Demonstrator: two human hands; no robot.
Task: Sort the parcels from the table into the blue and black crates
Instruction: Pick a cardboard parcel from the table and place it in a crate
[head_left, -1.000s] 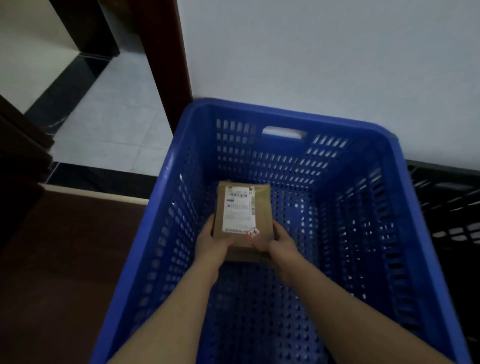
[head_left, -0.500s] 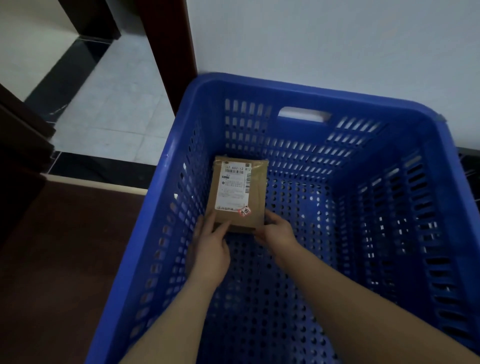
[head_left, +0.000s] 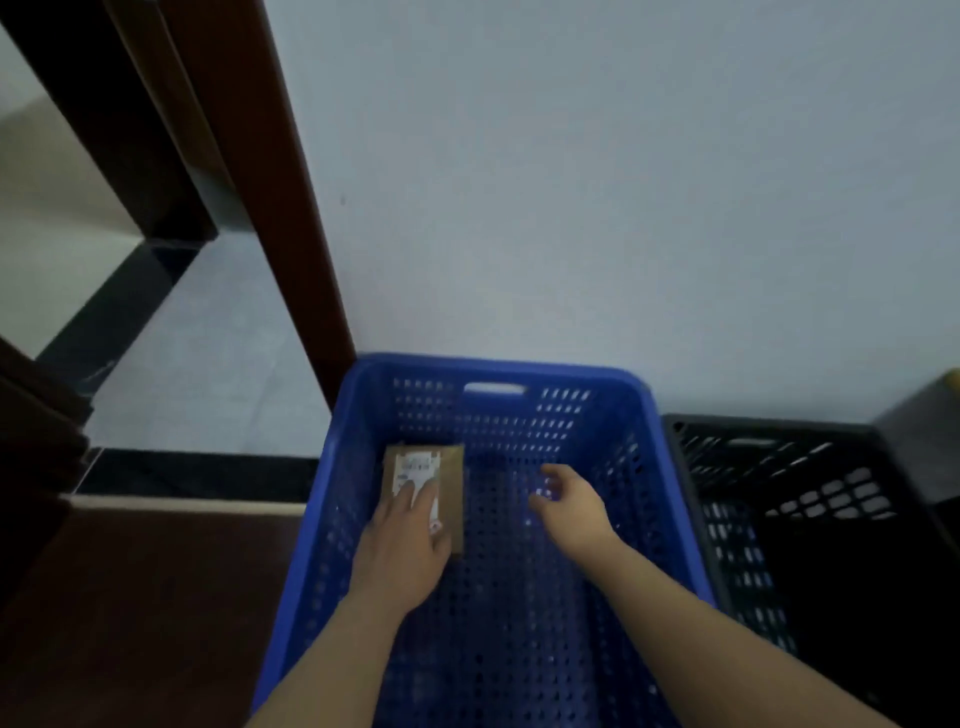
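A brown cardboard parcel (head_left: 451, 480) with a white label lies flat on the floor of the blue crate (head_left: 670, 467), near its far left corner. My left hand (head_left: 408, 545) lies on top of the parcel with its fingers straight. To the right of the parcel, my right hand (head_left: 569, 501) hovers inside the crate, fingers loosely spread and holding nothing. The black crate (head_left: 691, 467) stands directly to the right of the blue one; what I see of its inside is dark.
Both crates stand against a pale wall. A brown door frame (head_left: 270, 208) rises at the blue crate's far left corner, with a tiled floor (head_left: 208, 374) beyond it. A dark brown floor (head_left: 130, 597) lies to the left of the crate.
The parcel went from both hands' grip to lying on the crate floor. My right hand let go and moved right. My left hand now rests flat on top. The view pulled back.
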